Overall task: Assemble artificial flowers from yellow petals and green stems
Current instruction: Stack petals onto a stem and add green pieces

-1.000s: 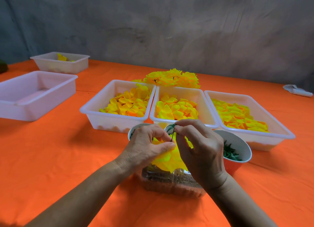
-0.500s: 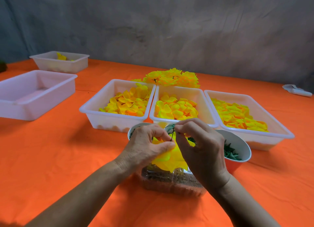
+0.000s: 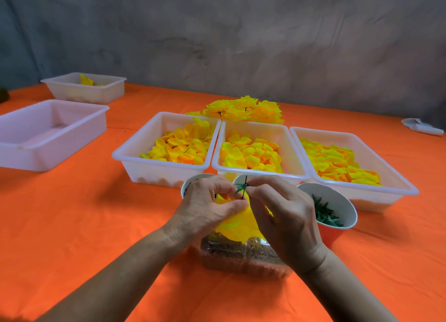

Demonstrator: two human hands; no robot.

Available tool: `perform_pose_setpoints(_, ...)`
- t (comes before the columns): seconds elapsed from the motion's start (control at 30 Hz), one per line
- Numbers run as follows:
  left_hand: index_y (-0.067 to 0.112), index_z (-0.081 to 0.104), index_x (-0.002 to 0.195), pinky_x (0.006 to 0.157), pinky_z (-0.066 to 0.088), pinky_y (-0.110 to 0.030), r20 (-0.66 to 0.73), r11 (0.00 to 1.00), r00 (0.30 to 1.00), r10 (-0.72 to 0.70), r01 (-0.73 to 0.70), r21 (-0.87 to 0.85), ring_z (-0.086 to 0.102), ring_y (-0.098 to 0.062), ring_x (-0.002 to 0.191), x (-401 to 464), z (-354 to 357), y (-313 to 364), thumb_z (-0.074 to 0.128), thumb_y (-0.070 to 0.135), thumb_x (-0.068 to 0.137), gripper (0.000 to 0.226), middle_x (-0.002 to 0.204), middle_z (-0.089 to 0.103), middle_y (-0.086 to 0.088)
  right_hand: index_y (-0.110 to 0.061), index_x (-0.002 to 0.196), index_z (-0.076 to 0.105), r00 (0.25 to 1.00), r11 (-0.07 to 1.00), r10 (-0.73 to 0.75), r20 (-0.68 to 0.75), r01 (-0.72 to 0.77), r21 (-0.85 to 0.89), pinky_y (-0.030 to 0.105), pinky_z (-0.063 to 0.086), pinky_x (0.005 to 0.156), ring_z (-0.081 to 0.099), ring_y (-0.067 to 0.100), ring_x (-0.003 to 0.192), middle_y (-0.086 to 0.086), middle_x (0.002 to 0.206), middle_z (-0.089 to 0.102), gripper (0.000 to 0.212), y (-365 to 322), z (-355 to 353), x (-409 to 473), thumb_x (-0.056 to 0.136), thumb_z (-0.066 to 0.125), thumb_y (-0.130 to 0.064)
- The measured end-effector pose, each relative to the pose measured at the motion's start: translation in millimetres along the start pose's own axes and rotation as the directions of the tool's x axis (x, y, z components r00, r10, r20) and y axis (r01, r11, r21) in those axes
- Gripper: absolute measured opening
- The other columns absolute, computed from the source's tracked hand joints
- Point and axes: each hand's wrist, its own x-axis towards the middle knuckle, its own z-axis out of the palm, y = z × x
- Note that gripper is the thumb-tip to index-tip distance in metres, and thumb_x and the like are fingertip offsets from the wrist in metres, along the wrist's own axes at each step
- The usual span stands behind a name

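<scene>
1. Grey, blotchy wall far behind; a flat table under a bright orange cloth [image 3: 72,225], wide enough for lots of boxes.
2. Three white plastic trays in a row past the hands: left tray [image 3: 135,157], middle tray [image 3: 293,150], right tray [image 3: 395,184]. All hold loose yellow cloth petals [image 3: 251,152]. Probably set close so a quick reach gets the next petal.
3. Behind the trays, a heap of finished yellow flowers [image 3: 243,109], likely put far back to stay out of the way.
4. Far left: a big white plastic tub [image 3: 14,150] with nothing showing inside, and beyond it a smaller white tub [image 3: 113,90] with a few yellow bits.
5. Just right of the hands, a red paper cup with a white inside [image 3: 342,201], full of small green plastic leaf pieces [image 3: 325,215]. Two more cups peek out behind the hands; too hidden to tell what is inside.
6. Under the hands, a clear plastic box [image 3: 241,256] with brown stuff inside.
7. Left hand [image 3: 207,208]: fingers curled, thumb and fingers pinching the half-made yellow flower [image 3: 239,225], held with petals hanging down so the stem points up.
8. Right hand [image 3: 284,215]: fingertips pinched tight on the thin dark green stem [image 3: 244,189], just beside a small green leaf star on it.
9. Looks like the leaf star going down the stem toward the petals, to hold them in place. Small parts, so easy to slip.
</scene>
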Motion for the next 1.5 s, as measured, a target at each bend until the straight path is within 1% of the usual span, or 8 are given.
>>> perform_pose_setpoints(0.13,0.012,0.072,0.076,0.082,0.047,-0.044,-0.019,0.999,0.999,-0.031,0.032,0.019,0.062,-0.028,0.086,-0.4,-1.3,-1.9,0.081,0.011,0.07,0.011,0.085,0.068,-0.012,-0.001,0.069,0.065,0.997,0.997,0.046,0.057,-0.05,0.057,0.037,0.051,0.058,0.065,0.029,0.068,0.011,0.08,0.069,0.023,1.1,-2.6,1.0,0.088,0.057,-0.009)
perform_pose_setpoints(0.33,0.019,0.073,0.096,0.079,0.045,-0.011,-0.009,0.998,0.998,-0.056,0.056,0.01,0.059,0.005,0.082,-6.6,-15.5,-2.4,0.083,0.014,0.067,0.03,0.094,0.07,0.002,-0.003,0.071,0.066,0.984,0.994,0.033,0.176,-0.05,0.092,0.039,0.05,0.058,0.064,0.029,0.069,0.008,0.078,0.068,0.022,2.8,-6.3,0.4,0.087,0.055,-0.012)
perform_pose_setpoints(0.5,0.024,0.072,0.094,0.09,0.047,-0.021,0.003,0.999,1.0,0.015,-0.015,0.03,0.062,-0.005,0.098,-10.2,-16.2,0.9,0.067,0.022,0.068,0.027,0.101,0.07,0.004,-0.006,0.072,0.067,0.974,0.995,0.015,0.227,-0.037,0.09,0.039,0.051,0.06,0.063,0.029,0.069,0.006,0.078,0.068,0.022,4.6,-10.7,0.1,0.087,0.054,-0.015)
perform_pose_setpoints(0.63,0.023,0.074,0.084,0.09,0.048,-0.033,-0.015,0.996,0.997,0.076,-0.075,0.047,0.063,-0.007,0.094,-8.1,-12.4,-0.3,0.079,0.018,0.074,0.012,0.092,0.069,0.003,-0.008,0.072,0.068,0.959,0.992,0.054,0.278,-0.083,0.094,0.04,0.051,0.062,0.063,0.028,0.073,0.003,0.077,0.069,0.006,5.8,-12.6,3.5,0.077,0.065,-0.005)
perform_pose_setpoints(0.77,0.026,0.074,0.078,0.086,0.049,-0.033,-0.081,0.995,0.992,0.098,-0.097,0.024,0.064,-0.007,0.089,-5.0,-8.8,1.4,0.072,0.034,0.071,0.011,0.087,0.068,0.003,-0.011,0.075,0.069,0.94,0.958,0.174,0.293,-0.231,0.171,0.036,0.053,0.068,0.064,0.02,0.078,-0.004,0.078,0.069,0.01,4.0,-13.9,5.6,0.069,0.063,-0.006)
perform_pose_setpoints(0.87,0.029,0.072,0.075,0.085,0.05,-0.033,-0.097,0.992,0.988,0.119,-0.114,0.057,0.064,-0.007,0.089,-1.3,-8.0,1.4,0.077,0.025,0.072,0.007,0.087,0.068,0.004,-0.018,0.079,0.071,0.896,0.878,0.351,0.273,-0.416,0.235,0.022,0.047,0.073,0.062,0.006,0.08,-0.018,0.079,0.064,0.008,1.1,-12.1,6.5,0.074,0.064,-0.016)
perform_pose_setpoints(1.17,0.021,0.075,0.076,0.086,0.047,-0.033,-0.048,0.984,0.99,0.132,-0.125,0.128,0.062,-0.009,0.093,-0.4,-10.4,2.7,0.079,0.011,0.073,0.011,0.088,0.067,0.004,-0.019,0.078,0.076,0.819,0.837,0.415,0.397,-0.514,0.187,0.037,0.049,0.078,0.061,0.014,0.088,-0.006,0.082,0.069,0.005,4.8,-12.3,11.2,0.075,0.078,-0.023)
perform_pose_setpoints(1.5,0.015,0.076,0.074,0.092,0.039,-0.047,0.023,0.924,0.985,0.169,-0.167,0.343,0.056,-0.019,0.095,5.0,-12.1,12.5,0.08,0.015,0.072,0.005,0.088,0.065,0.007,-0.023,0.073,0.074,0.739,0.785,0.454,0.497,-0.596,0.171,0.028,0.044,0.084,0.056,0.01,0.097,-0.01,0.088,0.066,0.006,12.8,-9.8,14.4,0.072,0.08,-0.023)
